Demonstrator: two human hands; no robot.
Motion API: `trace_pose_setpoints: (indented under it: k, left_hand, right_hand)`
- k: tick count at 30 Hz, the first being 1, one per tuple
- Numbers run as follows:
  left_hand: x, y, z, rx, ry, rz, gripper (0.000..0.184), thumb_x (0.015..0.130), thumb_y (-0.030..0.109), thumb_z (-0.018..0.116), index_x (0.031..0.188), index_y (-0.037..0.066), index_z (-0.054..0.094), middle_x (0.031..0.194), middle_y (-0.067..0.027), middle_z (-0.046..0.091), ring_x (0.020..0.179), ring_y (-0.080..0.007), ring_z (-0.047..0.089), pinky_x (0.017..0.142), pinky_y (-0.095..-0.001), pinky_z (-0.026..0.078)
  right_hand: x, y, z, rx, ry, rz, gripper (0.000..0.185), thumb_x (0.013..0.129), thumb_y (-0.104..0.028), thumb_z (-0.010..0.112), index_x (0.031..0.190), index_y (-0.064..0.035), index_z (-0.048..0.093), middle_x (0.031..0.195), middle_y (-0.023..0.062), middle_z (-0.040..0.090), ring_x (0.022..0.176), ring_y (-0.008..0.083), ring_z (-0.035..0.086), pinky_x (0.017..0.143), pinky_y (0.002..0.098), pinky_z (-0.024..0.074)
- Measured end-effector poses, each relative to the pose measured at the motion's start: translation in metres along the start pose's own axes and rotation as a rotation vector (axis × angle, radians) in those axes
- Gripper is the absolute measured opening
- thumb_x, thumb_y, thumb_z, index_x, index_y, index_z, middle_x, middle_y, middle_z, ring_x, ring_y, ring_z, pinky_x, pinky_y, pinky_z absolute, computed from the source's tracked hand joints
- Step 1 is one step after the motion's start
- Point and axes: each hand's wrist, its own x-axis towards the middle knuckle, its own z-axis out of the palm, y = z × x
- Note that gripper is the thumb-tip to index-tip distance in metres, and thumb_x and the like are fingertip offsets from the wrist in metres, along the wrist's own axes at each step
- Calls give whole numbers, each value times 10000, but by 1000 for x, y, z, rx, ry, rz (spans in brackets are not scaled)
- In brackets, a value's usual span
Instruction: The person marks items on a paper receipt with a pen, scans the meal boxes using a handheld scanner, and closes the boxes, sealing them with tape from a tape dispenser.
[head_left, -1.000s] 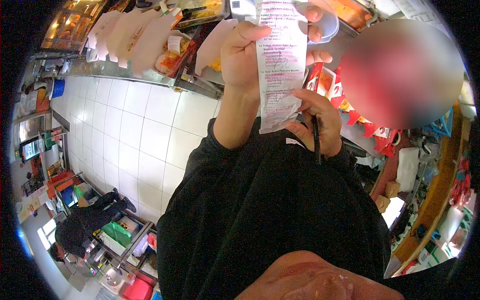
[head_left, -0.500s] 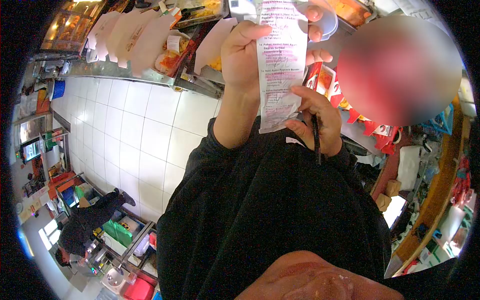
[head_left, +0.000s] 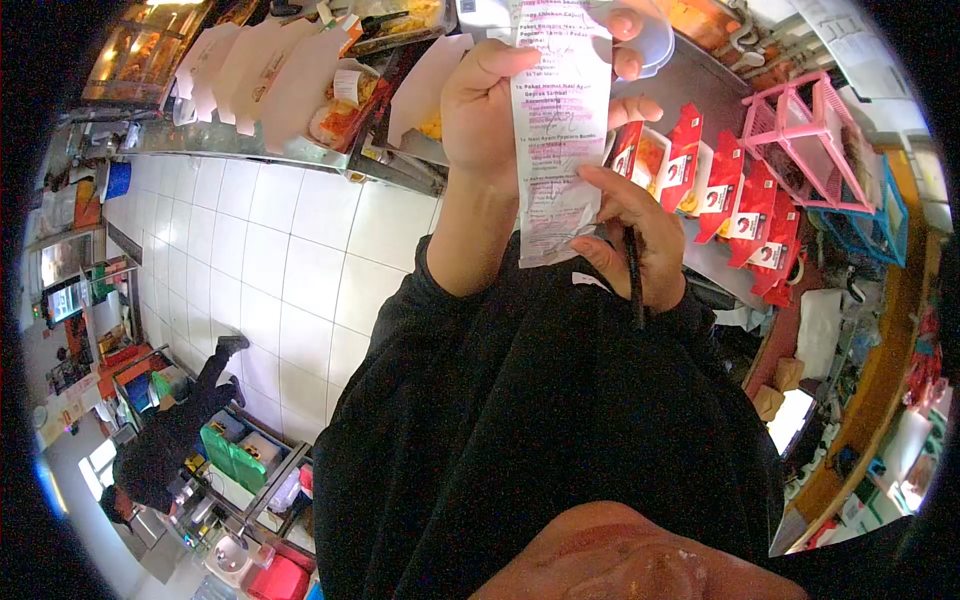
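Observation:
A long printed receipt (head_left: 562, 130) with pink highlighted lines and pen marks hangs upright before my chest. My left hand (head_left: 482, 110) grips its upper part, thumb across the front and fingers passing behind, their tips showing past the right edge. Lower down, my right hand (head_left: 645, 235) pinches the receipt's bottom right edge between thumb and index finger. A dark pen (head_left: 633, 275) is tucked in that same hand, pointing down. Beyond the hands, open red food boxes (head_left: 718, 195) stand in a row on the counter to the right.
Open white boxes (head_left: 255, 80) line the counter at upper left, beside a box with food and a label (head_left: 345, 110). A pink rack (head_left: 800, 125) and blue basket (head_left: 875, 215) stand at right. Another person (head_left: 165, 450) is at the counter on the lower left, beyond the tiled floor (head_left: 260, 260).
A blurred round patch at upper right is gone, showing the red boxes and pink rack. The other person's legs have shifted. My hands and the receipt have barely moved.

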Motion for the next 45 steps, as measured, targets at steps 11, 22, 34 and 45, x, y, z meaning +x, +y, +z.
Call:
trace_pose_setpoints:
  k: [11,22,34,45]
  left_hand:
    - [4,-2,-8,-101,34,-11,451,782,247,415,1108,-54,498,1147,-182,491,1018,-304,509,880,-543,430]
    - [-4,-33,15,-42,31,-71,442,833,258,367,1113,-59,496,1014,-179,591,901,-279,584,779,-391,461]
    - [1,-22,11,-18,-19,-119,563,792,307,388,1184,-95,428,1092,-215,533,864,-310,576,772,-371,470]
    - [-17,-54,25,23,22,-29,617,690,279,448,1187,-87,438,1162,-229,507,1029,-297,528,902,-368,404]
  right_hand:
    - [-12,-4,-4,9,74,216,340,687,-52,744,994,-26,600,914,72,620,669,89,534,610,209,427]
    - [7,1,-9,391,418,-22,330,717,165,598,936,-47,473,995,78,502,920,140,479,813,272,387]
    - [-8,-8,-8,387,351,36,318,721,136,629,920,-49,464,997,95,518,885,156,515,822,310,413]
    - [0,-6,-8,486,543,-39,342,686,192,594,905,-46,482,1227,206,491,1200,259,424,992,388,323]
